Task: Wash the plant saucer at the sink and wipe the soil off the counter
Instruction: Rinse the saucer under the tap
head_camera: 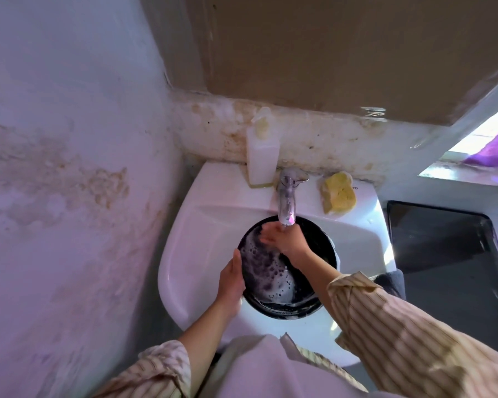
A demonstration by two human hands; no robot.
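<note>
Head view. Plant saucer (273, 282): round, black, lying tilted in the basin of the white sink (196, 242), its inner face covered with soapy foam and bubbles. Left hand (231, 282): fingers curled round the saucer's left rim, thumb on the inner edge, gripping it; forearm rises from the lower frame, striped sleeve pushed back. Right hand (285, 239): fingers stretched out flat and loosely spread, palm down, pressed on the saucer's upper inner face directly beneath the spout; nothing is grasped. The right forearm crosses the saucer from the lower right, striped cuff near the sink's right edge. Tap (287, 196): chrome, mounted at the back of the sink, spout over the right hand. Soap bottle (262, 150): white, standing left of the tap against the stained wall. Sponge (339, 193): yellow, lying right of the tap on the sink ledge. Dark tray (443, 239): to the right of the sink.
</note>
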